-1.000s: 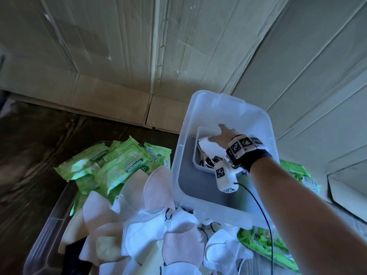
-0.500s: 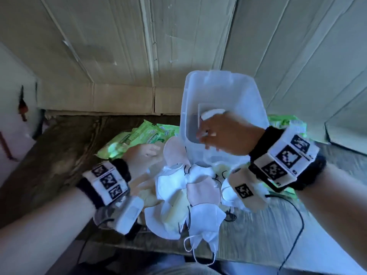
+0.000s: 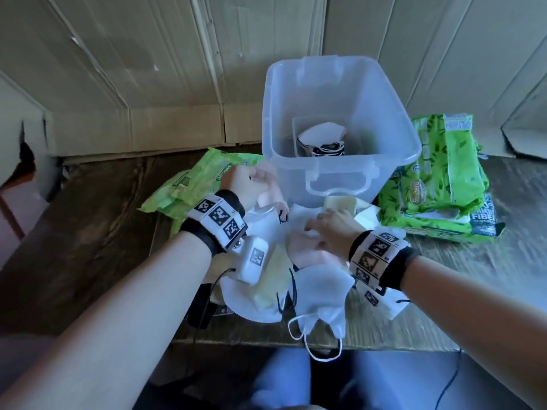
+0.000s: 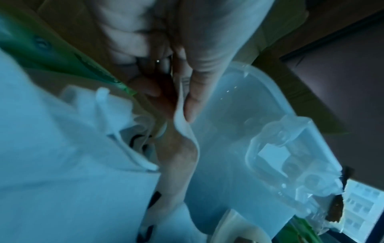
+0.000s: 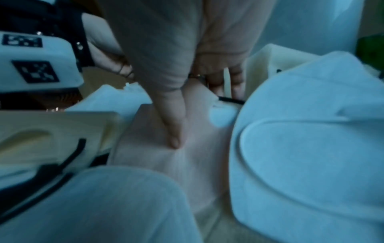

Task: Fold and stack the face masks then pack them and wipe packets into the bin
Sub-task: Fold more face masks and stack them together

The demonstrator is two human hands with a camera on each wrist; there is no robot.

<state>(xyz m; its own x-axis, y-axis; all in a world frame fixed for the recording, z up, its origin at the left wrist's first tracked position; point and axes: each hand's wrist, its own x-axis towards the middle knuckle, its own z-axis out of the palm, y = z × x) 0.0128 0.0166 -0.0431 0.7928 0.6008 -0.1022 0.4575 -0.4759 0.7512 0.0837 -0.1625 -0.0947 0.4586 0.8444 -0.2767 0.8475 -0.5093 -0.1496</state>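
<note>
A clear plastic bin (image 3: 340,84) stands at the table's middle, with folded masks (image 3: 322,134) in a small inner tub. Loose white, pink and yellow face masks (image 3: 322,294) lie piled in front of it. My left hand (image 3: 254,184) is by the bin's front left corner. In the left wrist view that hand (image 4: 176,105) pinches the edge of a pink mask (image 4: 180,157) between thumb and fingers. My right hand (image 3: 325,229) lies on the pile; its thumb (image 5: 174,136) presses a second pink mask (image 5: 166,164) with fingers stretched out.
Green wipe packets lie left of the bin (image 3: 201,179), and a bigger stack (image 3: 438,179) lies to its right. Cardboard walls (image 3: 177,69) close in the back. The table's front edge (image 3: 384,347) runs just below the mask pile, one ear loop hanging over it.
My right hand has come out of the bin and down onto the mask pile. My left hand has come into view and now holds a pink mask. The head view tipped downward.
</note>
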